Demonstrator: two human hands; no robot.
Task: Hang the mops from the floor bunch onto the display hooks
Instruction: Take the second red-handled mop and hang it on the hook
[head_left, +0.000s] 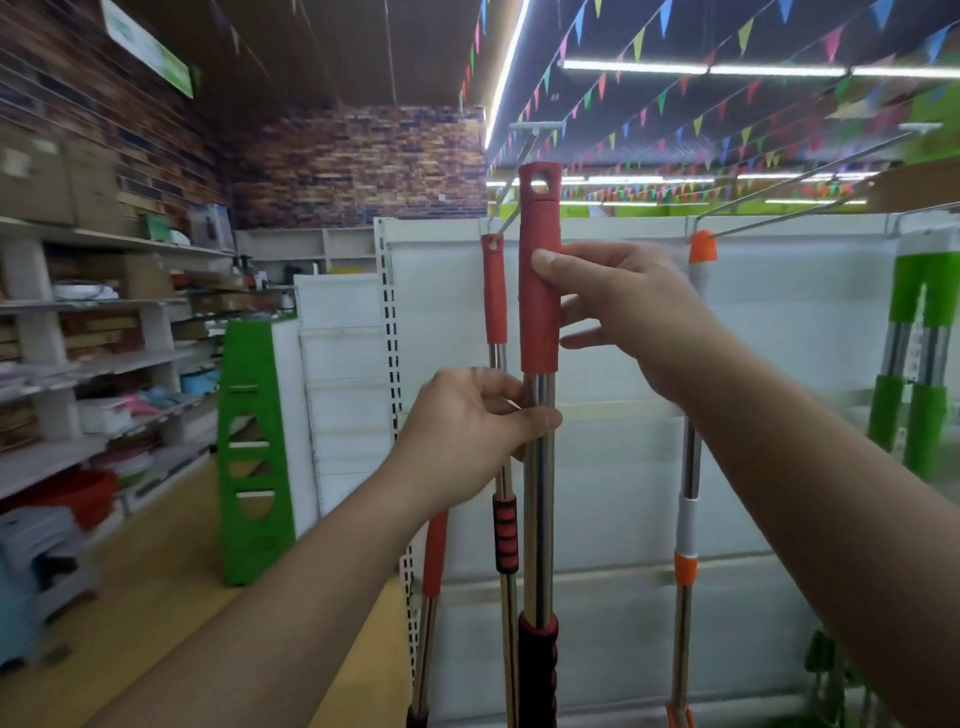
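Note:
I hold a mop (539, 483) upright in front of me; it has a steel pole and a red top grip with a hanging hole. My right hand (623, 312) pinches the red grip just below the hole. My left hand (467, 431) grips the steel pole lower down. The hole sits just below the tip of a long wire display hook (524, 150). Behind it, another red-handled mop (494, 291) hangs on that same hook. An orange-capped mop (693, 415) hangs on a second hook (810, 182) to the right.
A white display panel (613, 467) stands behind the mops. Green-handled mops (919, 338) hang at the far right. A green stand (249, 452) and stocked shelves (93, 364) fill the left. A third red-gripped pole (434, 561) leans below my left wrist.

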